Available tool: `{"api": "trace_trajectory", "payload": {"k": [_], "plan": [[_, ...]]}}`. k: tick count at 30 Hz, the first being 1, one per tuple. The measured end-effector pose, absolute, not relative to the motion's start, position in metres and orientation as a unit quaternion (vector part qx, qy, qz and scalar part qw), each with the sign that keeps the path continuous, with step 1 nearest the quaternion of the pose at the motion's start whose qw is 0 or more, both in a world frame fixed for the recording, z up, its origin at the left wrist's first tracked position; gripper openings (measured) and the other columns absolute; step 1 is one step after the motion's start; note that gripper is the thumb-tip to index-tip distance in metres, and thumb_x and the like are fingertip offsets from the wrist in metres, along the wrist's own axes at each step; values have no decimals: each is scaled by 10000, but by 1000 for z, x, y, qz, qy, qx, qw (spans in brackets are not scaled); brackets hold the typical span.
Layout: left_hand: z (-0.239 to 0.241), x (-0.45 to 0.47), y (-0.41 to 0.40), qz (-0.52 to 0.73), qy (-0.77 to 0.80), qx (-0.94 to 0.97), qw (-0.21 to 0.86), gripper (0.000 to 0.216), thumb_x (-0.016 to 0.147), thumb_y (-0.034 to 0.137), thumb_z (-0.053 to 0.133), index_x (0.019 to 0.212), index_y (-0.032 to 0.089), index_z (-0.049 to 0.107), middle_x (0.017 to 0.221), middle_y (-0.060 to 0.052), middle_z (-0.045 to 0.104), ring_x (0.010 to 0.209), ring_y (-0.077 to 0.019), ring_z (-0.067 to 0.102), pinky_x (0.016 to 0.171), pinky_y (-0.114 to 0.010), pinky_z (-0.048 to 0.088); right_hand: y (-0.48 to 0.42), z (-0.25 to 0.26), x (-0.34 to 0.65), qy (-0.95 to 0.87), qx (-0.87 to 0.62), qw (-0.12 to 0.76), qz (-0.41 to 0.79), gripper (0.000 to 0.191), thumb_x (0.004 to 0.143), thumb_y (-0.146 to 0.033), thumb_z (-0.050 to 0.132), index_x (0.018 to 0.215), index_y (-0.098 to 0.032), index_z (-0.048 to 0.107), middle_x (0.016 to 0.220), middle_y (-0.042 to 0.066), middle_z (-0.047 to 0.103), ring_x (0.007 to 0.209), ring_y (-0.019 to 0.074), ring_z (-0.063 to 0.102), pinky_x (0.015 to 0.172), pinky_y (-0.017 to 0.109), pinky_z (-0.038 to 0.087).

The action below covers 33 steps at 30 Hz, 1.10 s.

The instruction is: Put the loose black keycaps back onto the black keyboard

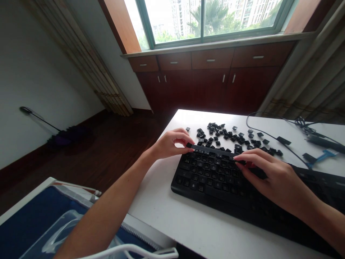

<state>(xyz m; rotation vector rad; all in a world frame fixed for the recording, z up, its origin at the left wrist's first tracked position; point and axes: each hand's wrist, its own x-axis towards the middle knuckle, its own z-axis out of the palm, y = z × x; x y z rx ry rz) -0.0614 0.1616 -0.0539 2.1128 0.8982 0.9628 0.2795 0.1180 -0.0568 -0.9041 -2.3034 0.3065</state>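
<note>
A black computer keyboard [215, 169] lies on the white table, with many of its key positions bare and some keycaps in place. My left hand [174, 144] is at its far left corner, thumb and fingertips closed on a small black keycap [189, 145]. Over the upper row, right of that, my right hand [269, 171] has its thumb and forefinger close together at the keys. Whatever sits between those fingertips is too small to make out. Behind the keyboard, loose black keycaps [229, 135] are scattered in a heap, some upside down.
On the right of the white table [161, 219] lie a coiled cable [303, 125], a blue brush [325, 155] and a dark long object [327, 142]. A blue zippered bag [40, 212] and a white rod stand at lower left. Wooden cabinets [210, 82] line the window wall.
</note>
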Motion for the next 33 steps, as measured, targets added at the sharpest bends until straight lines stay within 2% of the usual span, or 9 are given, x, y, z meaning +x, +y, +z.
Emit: {"api": "trace_trajectory", "payload": {"k": [5, 11, 16, 22, 25, 28, 33], "plan": [[-54, -61, 162, 367, 346, 810, 300, 237, 792, 315, 808, 944, 146, 740, 957, -72, 638, 798, -127, 639, 735, -258, 609, 117, -57, 279, -876, -343, 321, 113, 248, 957, -190, 587, 1195, -251, 616, 1131, 52, 645, 918, 151, 673, 785, 265, 563], [-53, -61, 162, 366, 383, 812, 246, 305, 723, 363, 859, 863, 133, 716, 812, -43, 664, 690, -114, 603, 654, -244, 547, 118, -57, 279, -877, -341, 321, 113, 244, 960, -199, 578, 1195, -253, 615, 1124, 63, 651, 917, 168, 675, 769, 283, 572], [-54, -61, 162, 365, 361, 829, 220, 283, 761, 359, 832, 946, 159, 753, 913, -72, 701, 750, -131, 652, 717, -258, 589, 117, -56, 279, -878, -339, 321, 105, 237, 961, -213, 562, 1186, -253, 626, 1121, 69, 661, 912, 187, 688, 768, 305, 585], [-52, -59, 159, 360, 333, 824, 284, 297, 834, 273, 763, 1105, 154, 747, 1065, -118, 706, 807, -140, 693, 781, -284, 647, 118, -58, 280, -877, -341, 321, 110, 225, 957, -220, 569, 1169, -253, 634, 1121, 68, 663, 910, 189, 692, 763, 302, 588], [-50, -58, 157, 361, 328, 818, 306, 290, 851, 222, 731, 1132, 150, 745, 1121, -133, 704, 901, -168, 713, 821, -297, 654, 118, -58, 280, -876, -344, 321, 109, 223, 955, -215, 575, 1166, -254, 633, 1124, 60, 661, 915, 180, 690, 779, 294, 585], [-49, -57, 156, 371, 331, 814, 301, 271, 850, 206, 728, 1109, 128, 748, 1086, -136, 717, 873, -169, 720, 811, -302, 657, 118, -58, 280, -876, -344, 320, 109, 227, 954, -211, 575, 1169, -254, 633, 1122, 58, 663, 914, 178, 693, 774, 289, 585], [-50, -58, 158, 355, 325, 847, 225, 215, 842, 271, 752, 1022, 156, 767, 960, -96, 717, 742, -126, 681, 699, -241, 629, 117, -57, 279, -877, -342, 322, 101, 230, 951, -205, 577, 1169, -256, 632, 1110, 53, 665, 905, 175, 695, 770, 282, 583]]}}
